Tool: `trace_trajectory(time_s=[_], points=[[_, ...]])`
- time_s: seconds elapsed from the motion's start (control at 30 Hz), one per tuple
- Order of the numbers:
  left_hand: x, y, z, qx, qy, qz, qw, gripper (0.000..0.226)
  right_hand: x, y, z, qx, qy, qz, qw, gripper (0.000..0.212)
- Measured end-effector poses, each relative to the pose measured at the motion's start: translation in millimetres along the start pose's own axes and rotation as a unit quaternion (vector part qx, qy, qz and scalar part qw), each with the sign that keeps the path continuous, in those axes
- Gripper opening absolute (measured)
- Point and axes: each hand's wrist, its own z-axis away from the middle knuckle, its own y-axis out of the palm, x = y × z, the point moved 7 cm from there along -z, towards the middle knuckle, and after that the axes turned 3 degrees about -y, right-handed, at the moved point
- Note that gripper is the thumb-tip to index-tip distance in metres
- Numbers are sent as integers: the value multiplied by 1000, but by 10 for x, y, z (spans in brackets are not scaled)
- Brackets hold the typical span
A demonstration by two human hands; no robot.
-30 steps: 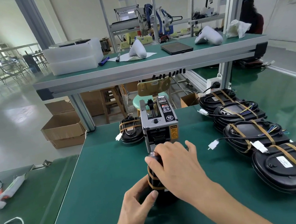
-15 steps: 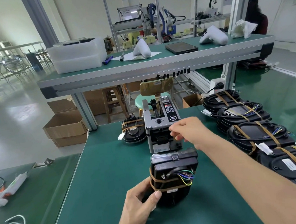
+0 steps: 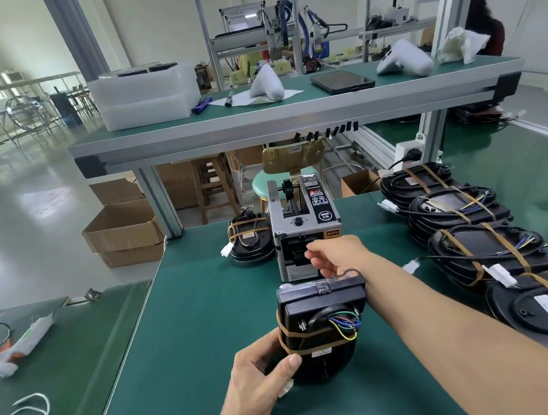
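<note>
Head view: the strapped black unit (image 3: 322,326) stands on the green tabletop (image 3: 192,315), gripped at its left side by the left hand (image 3: 259,386). Just behind it, the right hand (image 3: 334,256) curls at the mouth of the tape dispenser (image 3: 304,224); I cannot tell whether its fingers pinch anything.

black strapped units (image 3: 309,307): 6 — tape dispenser (image 3: 304,224): 1 — tablet (image 3: 342,81): 1

Tape dispenser (image 3: 305,234) behind held unit (image 3: 322,323); banded units (image 3: 491,250) in row right; one (image 3: 250,239) left.
</note>
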Motion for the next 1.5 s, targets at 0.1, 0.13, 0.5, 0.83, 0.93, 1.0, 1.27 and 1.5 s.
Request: trace_trajectory(time_s=[0.1,0.13,0.5,0.83,0.93,1.0,1.27,1.5], points=[[-5,3,4,-3,-1,-7,1000,48,-51,22,0,4,21,-37,999,9],[-17,7,5,-5,0,-8,1000,47,-63,33,1,7,26,-46,999,9],[-65,14,-1,-21,-3,4,1000,48,-119,114,19,35,72,-108,991,15],[-80,19,8,-32,-5,-1,999,50,-124,88,28,33,69,-103,992,8],[-72,28,9,-31,-13,-1,999,51,-111,45,86,46,52,-65,995,7],[-68,31,11,-28,-13,2,1000,50,-126,1,185,58,42,-60,996,7],[49,-13,3,-31,-24,0,999,54,76,-509,1111,33,-135,-133,981,4],[-1,18,7,-27,-6,11,1000,56,-42,-418,1714,16,-257,-42,965,14]])
